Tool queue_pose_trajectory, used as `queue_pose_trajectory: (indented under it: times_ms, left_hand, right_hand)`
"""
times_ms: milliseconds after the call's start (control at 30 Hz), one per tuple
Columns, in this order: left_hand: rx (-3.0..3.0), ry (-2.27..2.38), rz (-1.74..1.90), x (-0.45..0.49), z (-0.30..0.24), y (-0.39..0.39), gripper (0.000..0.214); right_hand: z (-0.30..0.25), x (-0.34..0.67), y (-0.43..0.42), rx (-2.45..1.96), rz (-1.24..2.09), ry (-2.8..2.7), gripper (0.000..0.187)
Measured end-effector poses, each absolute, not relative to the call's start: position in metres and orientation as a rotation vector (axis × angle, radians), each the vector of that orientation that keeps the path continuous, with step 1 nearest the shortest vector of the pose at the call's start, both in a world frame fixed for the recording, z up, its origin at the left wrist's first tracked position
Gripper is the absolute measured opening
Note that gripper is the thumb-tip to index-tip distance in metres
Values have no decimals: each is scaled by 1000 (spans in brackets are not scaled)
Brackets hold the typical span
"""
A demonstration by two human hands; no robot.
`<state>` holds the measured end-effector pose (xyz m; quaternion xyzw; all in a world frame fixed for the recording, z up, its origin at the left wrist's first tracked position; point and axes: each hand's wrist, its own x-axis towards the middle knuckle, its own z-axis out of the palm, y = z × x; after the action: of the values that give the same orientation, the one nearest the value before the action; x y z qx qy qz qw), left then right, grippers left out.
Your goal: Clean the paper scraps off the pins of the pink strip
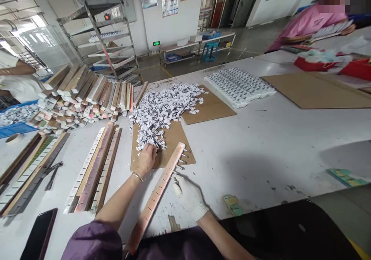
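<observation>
I see the slotted bar [156, 195] lying slantwise on the table [246, 148], its far end over the near right corner of a cardboard sheet [174, 138] and its near end by the table's near edge, against the person's body. A few small pieces [182, 161] stick out from the bar's right side near that far end; the slots nearer the body look bare.

The left hand [147, 157], ungloved, dips into the near tip of a heap of white pieces [169, 105] on the cardboard. Its fingers are bent, but from here I cannot tell whether they pinch anything. The right hand [188, 194], gloved, sits beside the bar's right side, thumb and forefinger close to a slot; whether they grasp a piece, I cannot make out.

I judge the bar to be painted wood: stiff, fairly light, easily nudged askew on the smooth tabletop. I would hold it by its long sides, clear of the filled slots, or steady it at the near end. The white pieces look very light and thin, easy to bend and prone to tangle, so I would take each singly by its edge, with bare fingertips rather than the thick glove
</observation>
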<state>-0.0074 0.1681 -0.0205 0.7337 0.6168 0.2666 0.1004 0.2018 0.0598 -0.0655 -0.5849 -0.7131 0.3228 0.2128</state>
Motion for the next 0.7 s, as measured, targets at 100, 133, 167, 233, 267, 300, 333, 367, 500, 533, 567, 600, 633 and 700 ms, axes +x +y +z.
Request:
queue_pose_trajectory:
  times_ms: [100,133,167,233,267,300,333,367,500,533,567,600,633,700]
  left_hand:
    - [1714,1677,1083,-3,-7,133,18]
    - [1584,1572,1078,1,-3,118,22]
    - [1478,1469,1045,5,2,104,26]
    - [1322,1318,967,13,8,76,32]
    - [1258,1282,939,15,10,65,35]
    - [1198,1259,917,16,11,55,37]
    - [1142,1239,899,16,10,46,39]
    - [1093,1216,878,14,9,40,41]
    - [971,1111,762,2,0,23,48]
    - [960,1088,744,1,-1,20,49]
    - [962,1068,736,1,-2,18,49]
    - [979,1053,743,2,-2,15,49]
    - [1014,1052,761,4,-1,13,47]
    - [1133,1107,803,10,3,10,45]
  right_hand:
    - [-50,199,57,-1594,951,-1788,41]
    - [-43,197,57,-1560,955,-1750,42]
    - [-37,195,57,-1514,947,-1744,45]
    - [-27,192,57,-1425,921,-1837,42]
    - [-23,192,57,-1397,914,-1932,35]
    - [-20,191,57,-1380,919,-2035,29]
    - [-18,192,55,-1379,937,-2120,26]
    - [-16,193,52,-1383,970,-2173,27]
    - [-10,201,37,-1382,1121,-2178,31]
    - [-9,203,33,-1387,1127,-2191,31]
    - [-8,204,29,-1397,1115,-2214,31]
    - [-7,204,26,-1410,1090,-2243,31]
    - [-6,204,24,-1417,1058,-2278,30]
    - [-4,204,21,-1421,1004,-2349,29]
